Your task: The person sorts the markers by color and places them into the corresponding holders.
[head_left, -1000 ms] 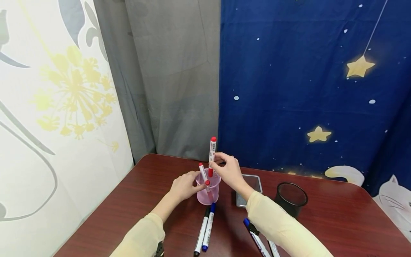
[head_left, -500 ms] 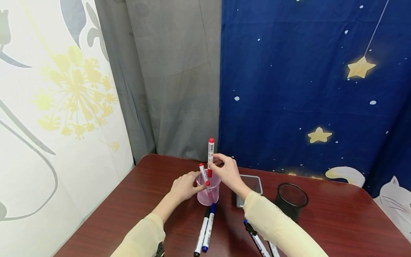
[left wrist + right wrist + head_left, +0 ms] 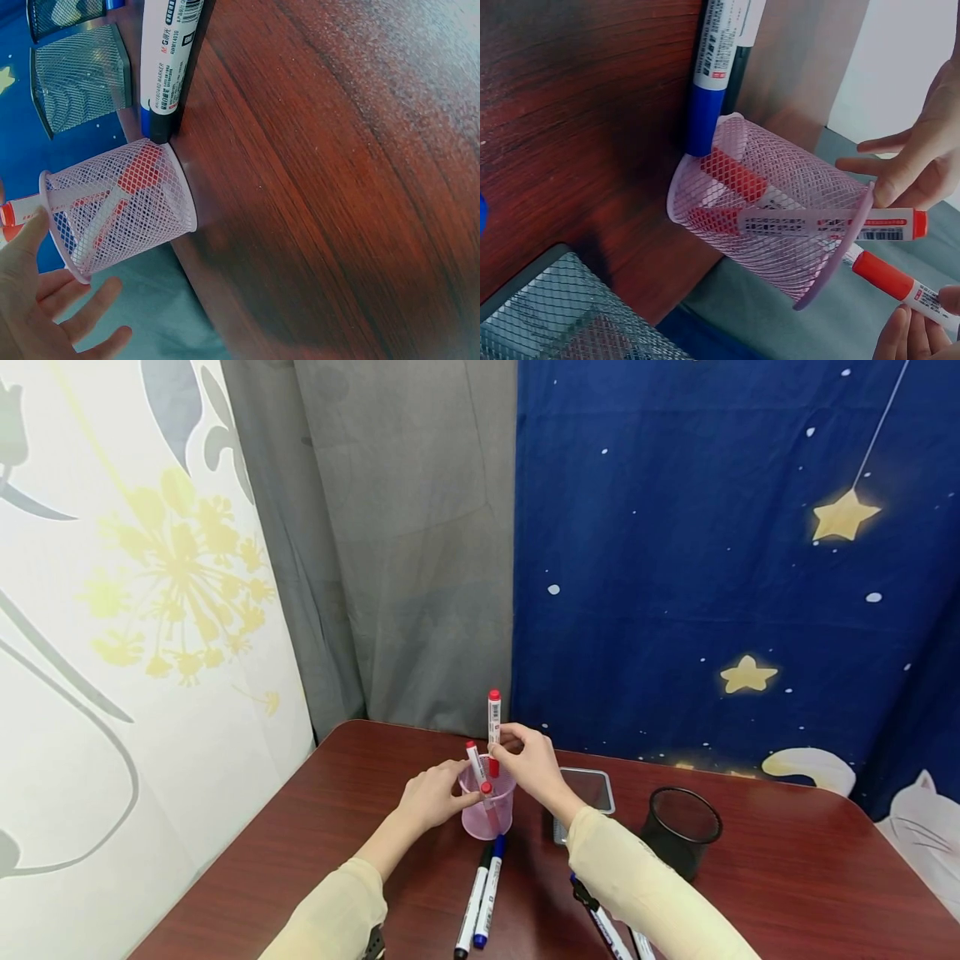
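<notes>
A pink mesh pen holder [image 3: 475,823] stands on the table with two red-capped whiteboard markers leaning inside it, one of them a marker [image 3: 892,223] whose end sticks out past the rim in the right wrist view. My left hand [image 3: 431,795] holds the holder at its rim, thumb [image 3: 31,229] on the near side and the other fingers round the far side. Above the opening, my right hand [image 3: 534,764] pinches another red whiteboard marker [image 3: 494,717] upright between thumb and fingers. Its lower red end [image 3: 881,274] is right at the rim.
In front of the holder lie a black marker [image 3: 472,906] and a blue marker [image 3: 489,897] side by side. A grey mesh tray [image 3: 588,789] and a black mesh pen holder [image 3: 678,839] stand to the right. More markers [image 3: 606,931] lie partly under my right sleeve.
My right hand has lowered the red marker slightly toward the pink holder's opening. My left hand stays at the rim.
</notes>
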Tool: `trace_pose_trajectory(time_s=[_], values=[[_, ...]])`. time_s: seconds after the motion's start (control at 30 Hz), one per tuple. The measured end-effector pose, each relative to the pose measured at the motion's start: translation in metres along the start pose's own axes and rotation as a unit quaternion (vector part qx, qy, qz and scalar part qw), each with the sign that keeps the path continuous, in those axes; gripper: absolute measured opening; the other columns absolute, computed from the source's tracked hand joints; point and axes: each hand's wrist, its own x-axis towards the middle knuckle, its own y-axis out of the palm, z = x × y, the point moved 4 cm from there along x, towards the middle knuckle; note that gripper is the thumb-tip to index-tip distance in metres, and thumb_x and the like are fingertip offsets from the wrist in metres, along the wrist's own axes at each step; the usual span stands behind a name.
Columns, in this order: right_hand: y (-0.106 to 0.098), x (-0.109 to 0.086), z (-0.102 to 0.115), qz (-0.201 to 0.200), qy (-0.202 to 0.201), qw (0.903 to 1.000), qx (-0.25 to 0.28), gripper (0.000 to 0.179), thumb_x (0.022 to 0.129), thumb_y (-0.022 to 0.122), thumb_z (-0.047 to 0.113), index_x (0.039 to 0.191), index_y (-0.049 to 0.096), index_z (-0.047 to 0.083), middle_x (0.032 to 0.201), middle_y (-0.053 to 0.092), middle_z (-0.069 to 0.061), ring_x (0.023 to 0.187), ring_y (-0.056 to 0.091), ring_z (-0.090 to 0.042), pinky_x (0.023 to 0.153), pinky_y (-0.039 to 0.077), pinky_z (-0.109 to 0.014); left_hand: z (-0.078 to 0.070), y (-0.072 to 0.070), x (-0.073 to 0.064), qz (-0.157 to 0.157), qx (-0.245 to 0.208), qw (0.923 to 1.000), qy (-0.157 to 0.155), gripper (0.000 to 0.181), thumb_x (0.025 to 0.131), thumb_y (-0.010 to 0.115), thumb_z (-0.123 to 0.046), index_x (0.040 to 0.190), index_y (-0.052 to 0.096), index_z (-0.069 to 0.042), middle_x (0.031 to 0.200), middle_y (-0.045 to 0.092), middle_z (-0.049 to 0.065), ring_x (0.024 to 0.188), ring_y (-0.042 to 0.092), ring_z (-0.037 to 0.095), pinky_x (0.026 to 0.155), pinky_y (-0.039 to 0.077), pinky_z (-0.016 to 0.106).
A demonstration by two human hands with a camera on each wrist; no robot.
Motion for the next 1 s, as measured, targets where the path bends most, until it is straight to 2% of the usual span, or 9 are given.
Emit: trace_pose_trajectory(time_s=[0.33,0.7,1.0], values=[[-0.006,-0.005,-0.007,-0.011,-0.023,0.9996,-0.009,0.019,0.078,0.065,0.01,0.097,0.064,0.006,0.083,0.064,-0.001,0.072,0.06,-0.01,0.064,0.048,-0.025,-0.003,-0.001,0.001,-0.003,0.006,1.0,0.003,0.057,0.076,0.062,-0.047,0.117,0.056,-0.009,0.11,0.058,0.008,0.088,0.058,0.025,0.064,0.048,0.041],[-0.018,-0.007,-0.009,-0.022,-0.021,0.9994,-0.018,0.017,0.079,0.066,0.01,0.096,0.066,0.008,0.082,0.064,0.001,0.071,0.06,-0.009,0.065,0.048,-0.026,-0.003,-0.001,0.0,-0.008,0.004,0.9999,0.007,0.058,0.076,0.062,-0.047,0.12,0.055,-0.01,0.111,0.057,0.008,0.091,0.058,0.025,0.066,0.048,0.041],[-0.038,-0.014,-0.013,-0.009,-0.012,0.999,-0.042,0.019,0.08,0.064,0.016,0.098,0.065,0.011,0.083,0.064,0.003,0.072,0.059,-0.007,0.064,0.047,-0.026,0.001,0.001,-0.001,-0.007,-0.005,1.0,-0.001,0.058,0.076,0.062,-0.047,0.12,0.055,-0.009,0.112,0.057,0.008,0.094,0.057,0.025,0.068,0.047,0.042]])
